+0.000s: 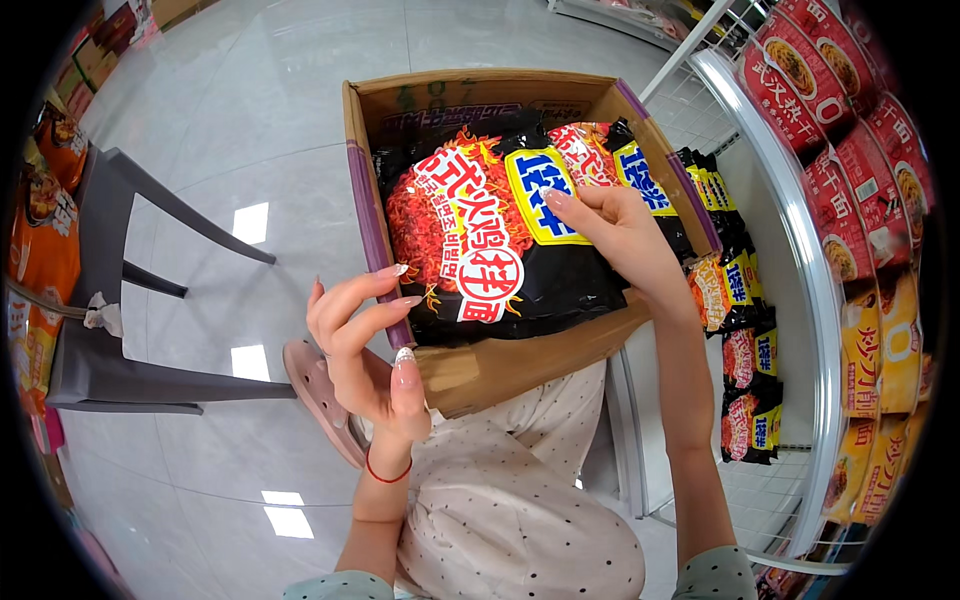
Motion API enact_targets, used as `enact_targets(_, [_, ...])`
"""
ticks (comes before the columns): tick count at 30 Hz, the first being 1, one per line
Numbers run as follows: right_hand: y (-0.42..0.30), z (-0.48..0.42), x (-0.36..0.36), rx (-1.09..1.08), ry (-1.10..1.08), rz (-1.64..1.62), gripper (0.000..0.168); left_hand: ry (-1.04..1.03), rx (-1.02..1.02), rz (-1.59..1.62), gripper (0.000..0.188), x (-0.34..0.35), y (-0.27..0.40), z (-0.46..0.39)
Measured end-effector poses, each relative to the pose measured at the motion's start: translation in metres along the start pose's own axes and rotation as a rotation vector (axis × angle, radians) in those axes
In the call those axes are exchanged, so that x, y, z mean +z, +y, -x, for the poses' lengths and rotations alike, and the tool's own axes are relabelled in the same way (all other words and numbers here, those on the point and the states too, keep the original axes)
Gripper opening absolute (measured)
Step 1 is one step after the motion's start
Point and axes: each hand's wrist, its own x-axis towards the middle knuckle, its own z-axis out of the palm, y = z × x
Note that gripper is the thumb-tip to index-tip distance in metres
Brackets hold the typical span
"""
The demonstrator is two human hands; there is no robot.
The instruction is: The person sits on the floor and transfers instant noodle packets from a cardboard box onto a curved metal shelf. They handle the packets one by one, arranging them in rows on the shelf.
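Before me a cardboard box (487, 371) with purple edges stands open, tilted against my knees. Inside lies a black bag of instant noodles (457, 225) with red noodles pictured on it and a yellow label. My right hand (634, 240) pinches this bag at its right side, thumb over the label and fingers behind. A second bag of the same kind (589, 154) shows partly behind it. My left hand (356, 375) is spread at the box's near left corner, fingertips by the bag's lower left edge. Whether they touch the bag is hard to tell.
To my right a wire store shelf (795, 247) holds a low row of matching black noodle bags (750, 427). Red noodle packs (847, 187) and yellow ones (862, 360) fill the level above. A grey plastic stool (165, 382) carrying orange packs (45, 217) stands at left on the tiled floor.
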Motion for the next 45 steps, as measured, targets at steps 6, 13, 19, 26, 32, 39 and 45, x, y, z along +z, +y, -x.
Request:
enact_targets(6, [-0.008,0.005,0.005,-0.14,0.18,0.48,0.045,0.017,-0.007,-0.003,0.033,0.001,0.0,0.001])
enact_targets(13, [-0.017,0.008,0.006,-0.108,0.243,0.602,0.049,0.051,-0.09,0.06,0.029,0.005,0.003,0.004])
enact_targets(19, [-0.013,0.013,0.007,-0.144,0.284,0.671,0.038,0.024,-0.094,0.081,0.029,0.006,0.003,0.004])
enact_targets(26, [0.003,0.088,-0.024,-0.321,0.54,0.265,0.009,0.09,-0.091,0.117,0.03,0.012,-0.001,0.005])
enact_targets(32, [0.078,0.179,-0.067,-0.001,0.61,0.421,0.006,0.124,-0.066,0.131,0.034,0.014,-0.008,0.01])
enact_targets(39, [0.168,0.309,-0.172,0.441,0.849,0.997,0.023,0.133,-0.079,0.176,0.036,0.015,-0.008,0.011])
enact_targets(45, [0.233,0.409,-0.231,1.122,0.894,1.174,0.067,0.153,-0.114,0.163,0.036,0.017,-0.005,0.009])
